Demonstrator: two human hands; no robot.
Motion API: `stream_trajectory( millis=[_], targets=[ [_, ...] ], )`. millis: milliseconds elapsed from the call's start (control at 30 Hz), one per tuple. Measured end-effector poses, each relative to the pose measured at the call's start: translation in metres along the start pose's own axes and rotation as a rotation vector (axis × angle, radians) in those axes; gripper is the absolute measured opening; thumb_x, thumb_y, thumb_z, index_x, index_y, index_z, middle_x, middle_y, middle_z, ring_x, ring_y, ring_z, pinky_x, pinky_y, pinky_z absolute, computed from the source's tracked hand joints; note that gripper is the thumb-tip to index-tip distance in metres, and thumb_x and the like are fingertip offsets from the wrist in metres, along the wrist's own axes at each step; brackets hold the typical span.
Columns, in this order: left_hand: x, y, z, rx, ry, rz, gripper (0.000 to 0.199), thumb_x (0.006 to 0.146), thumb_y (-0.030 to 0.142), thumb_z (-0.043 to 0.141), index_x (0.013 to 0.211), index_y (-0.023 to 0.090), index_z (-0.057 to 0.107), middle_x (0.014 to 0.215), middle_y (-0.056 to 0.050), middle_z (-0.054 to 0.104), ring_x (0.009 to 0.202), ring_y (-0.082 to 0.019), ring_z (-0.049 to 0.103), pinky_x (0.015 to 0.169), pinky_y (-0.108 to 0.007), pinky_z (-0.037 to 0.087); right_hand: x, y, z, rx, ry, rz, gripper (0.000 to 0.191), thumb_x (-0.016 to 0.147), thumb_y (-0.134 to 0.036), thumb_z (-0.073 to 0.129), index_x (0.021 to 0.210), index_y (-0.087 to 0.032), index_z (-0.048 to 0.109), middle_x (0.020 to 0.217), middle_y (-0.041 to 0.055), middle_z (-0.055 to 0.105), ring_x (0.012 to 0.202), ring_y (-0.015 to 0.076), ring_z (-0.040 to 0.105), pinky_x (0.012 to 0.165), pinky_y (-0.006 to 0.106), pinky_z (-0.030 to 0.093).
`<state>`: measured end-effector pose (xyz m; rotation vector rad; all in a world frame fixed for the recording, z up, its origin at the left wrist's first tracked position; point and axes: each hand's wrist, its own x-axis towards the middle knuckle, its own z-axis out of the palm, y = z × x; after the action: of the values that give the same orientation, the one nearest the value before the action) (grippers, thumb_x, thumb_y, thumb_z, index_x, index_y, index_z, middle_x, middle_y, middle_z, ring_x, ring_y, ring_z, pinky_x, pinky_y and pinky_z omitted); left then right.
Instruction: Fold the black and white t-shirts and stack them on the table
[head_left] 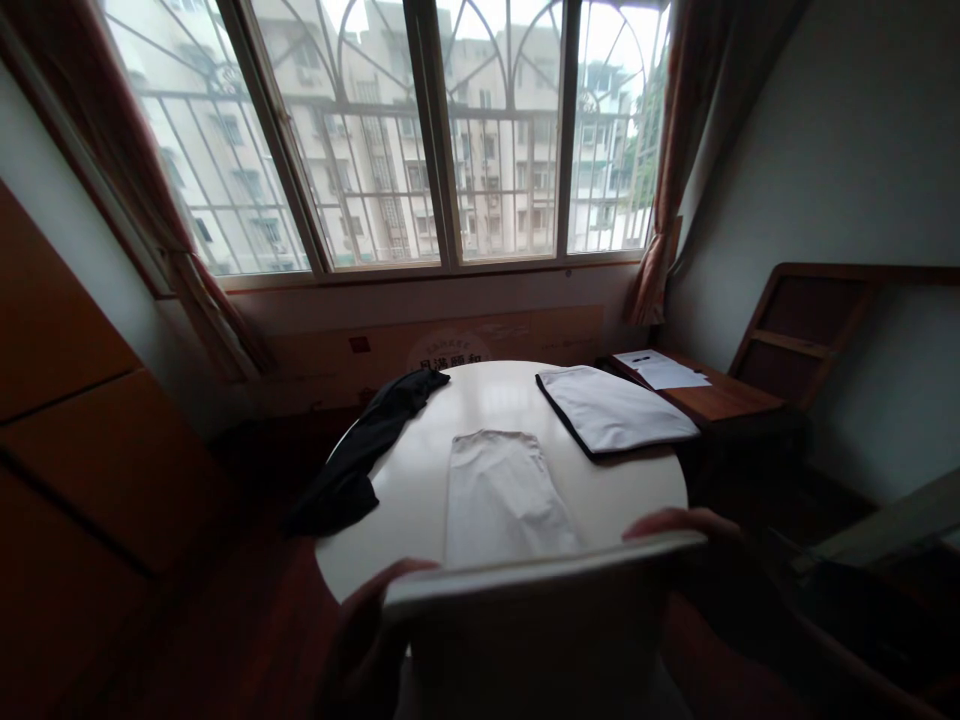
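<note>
A white piece of clothing [499, 490] lies lengthwise on the round white table [409, 520], slightly wrinkled at its far end. Its near part seems to be raised toward me as a wide pale edge with a shaded face below; whether the two parts join is hidden. My left hand [371, 620] grips the left end of this raised edge, fingers over the top. At the right end, my right hand [694, 540] is closed on it the same way. Both hands are dim and partly cut off by shadow.
A black garment [375, 445] hangs over the table's left rim. Folded white and black cloth [615, 410] lies at the right. Beyond it, papers [664, 370] rest on a wooden chair or stand [727, 400]. A cardboard panel [315, 365] stands below the window [495, 130].
</note>
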<state>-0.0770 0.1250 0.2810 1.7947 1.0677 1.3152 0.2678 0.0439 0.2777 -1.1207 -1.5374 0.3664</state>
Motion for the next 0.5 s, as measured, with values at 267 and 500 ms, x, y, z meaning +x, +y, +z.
stream_trajectory(
  millis=[267,500],
  targets=[
    [0.169,-0.05,0.065,-0.228,-0.067,-0.237,0.071,0.073,0.077,0.066,0.101,0.012,0.073,0.084,-0.008,0.072,0.076,-0.019,0.064,0.065,-0.026,0.052,0.153,0.112,0.058,0.348,-0.098,0.314,0.047,0.084,-0.061,0.065,0.089,-0.014,0.067,0.071,0.0016,0.061,0.057,0.0102,0.051,0.051,0.021,0.044],
    [0.232,-0.113,0.091,0.132,-0.1,-0.472,0.041,0.091,0.051,0.054,0.093,0.013,0.07,0.069,-0.003,0.065,0.056,-0.015,0.058,0.05,-0.024,0.045,0.207,0.191,0.093,0.057,-0.293,0.723,0.033,0.093,-0.046,0.062,0.103,-0.014,0.068,0.071,0.0015,0.064,0.058,0.011,0.059,0.053,0.021,0.051]
  ],
)
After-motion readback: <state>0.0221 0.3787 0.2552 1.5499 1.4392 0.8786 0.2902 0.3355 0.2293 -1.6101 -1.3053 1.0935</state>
